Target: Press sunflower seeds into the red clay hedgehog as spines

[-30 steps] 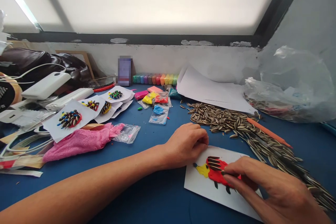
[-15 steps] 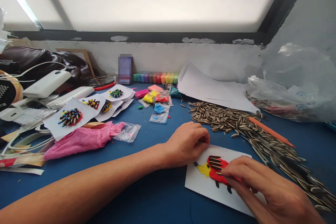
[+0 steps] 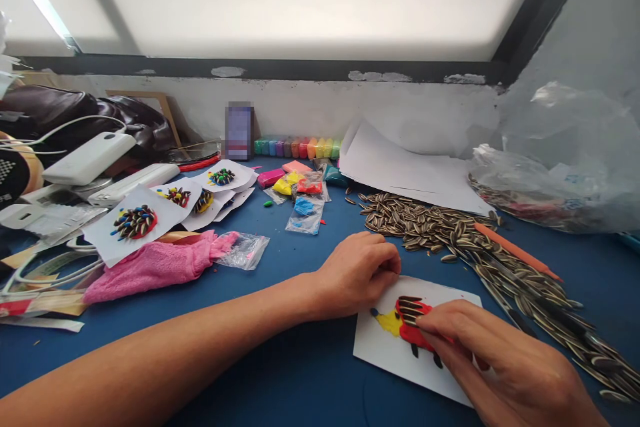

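Note:
A white paper card [image 3: 385,357] lies on the blue table with a clay figure on it: a yellow pointed head [image 3: 388,324], a red body [image 3: 411,335] and dark legs below. Several striped sunflower seeds [image 3: 411,307] are stuck in the upper part of the red body. My right hand [image 3: 500,353] covers the card's right side, thumb and fingers pinched over the body on a sunflower seed, mostly hidden by the fingertips. At the card's upper left corner rests my left hand [image 3: 357,273], its fingers curled; whatever they may hold is out of sight.
Loose sunflower seeds [image 3: 415,220] spread beyond the card and down the right side, with an orange clay tool [image 3: 517,252] among them. White sheets [image 3: 405,170] lie behind. Opened clay packets [image 3: 305,203] sit mid-table; finished seed pictures [image 3: 135,223] and a pink cloth [image 3: 155,267] are left.
My right hand has shifted slightly left, bringing its pinched fingertips up against the row of seeds on the red body. The left hand stays at the card's corner.

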Tool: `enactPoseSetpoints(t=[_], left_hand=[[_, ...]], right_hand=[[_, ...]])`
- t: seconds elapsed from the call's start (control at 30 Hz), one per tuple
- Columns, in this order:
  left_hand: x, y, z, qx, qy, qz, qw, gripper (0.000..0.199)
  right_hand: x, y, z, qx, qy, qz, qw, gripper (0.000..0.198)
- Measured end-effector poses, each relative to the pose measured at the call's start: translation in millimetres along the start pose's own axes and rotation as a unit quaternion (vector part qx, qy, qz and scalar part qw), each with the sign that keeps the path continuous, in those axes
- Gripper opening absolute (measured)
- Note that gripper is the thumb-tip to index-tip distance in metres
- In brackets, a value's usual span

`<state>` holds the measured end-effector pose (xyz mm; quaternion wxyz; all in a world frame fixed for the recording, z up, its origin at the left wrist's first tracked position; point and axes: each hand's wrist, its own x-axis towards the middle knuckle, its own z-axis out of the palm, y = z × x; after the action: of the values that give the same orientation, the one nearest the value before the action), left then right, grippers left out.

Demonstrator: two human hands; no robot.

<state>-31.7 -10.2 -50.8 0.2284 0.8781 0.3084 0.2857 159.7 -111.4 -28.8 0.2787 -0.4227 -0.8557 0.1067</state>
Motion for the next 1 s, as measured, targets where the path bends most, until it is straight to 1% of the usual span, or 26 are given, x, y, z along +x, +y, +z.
enactPoseSetpoints(t=[0.13, 0.2, 0.33, 0.47, 0.63, 1.0], left_hand=[[-0.1, 0.2, -1.0, -0.001, -0.001, -0.002, 1.000, 0.009], [-0.1, 0.2, -1.5, 0.000, -0.004, -0.003, 1.000, 0.009], [0.3, -0.2, -1.7, -0.002, -0.003, -0.003, 1.000, 0.009], [0.5, -0.2, -1.0, -0.003, 0.002, -0.001, 1.000, 0.009], [0.0, 0.1, -0.1, -0.006, 0.004, 0.001, 1.000, 0.009], [0.8, -1.1, 0.7, -0.004, 0.011, 0.006, 1.000, 0.009]], right_hand=[[0.5, 0.7, 1.2, -0.010, 0.001, -0.009, 1.000, 0.012], [1.6, 0.5, 1.4, -0.024, -0.001, -0.002, 1.000, 0.011], [2.9, -1.3, 0.9, -0.057, 0.009, 0.011, 0.998, 0.018], [1.7, -2.3, 0.7, -0.079, 0.011, 0.002, 0.997, 0.023], [0.3, -1.7, 1.1, -0.098, -0.002, 0.000, 0.995, 0.024], [-0.5, 3.3, 3.4, -0.120, -0.006, -0.008, 0.993, 0.025]])
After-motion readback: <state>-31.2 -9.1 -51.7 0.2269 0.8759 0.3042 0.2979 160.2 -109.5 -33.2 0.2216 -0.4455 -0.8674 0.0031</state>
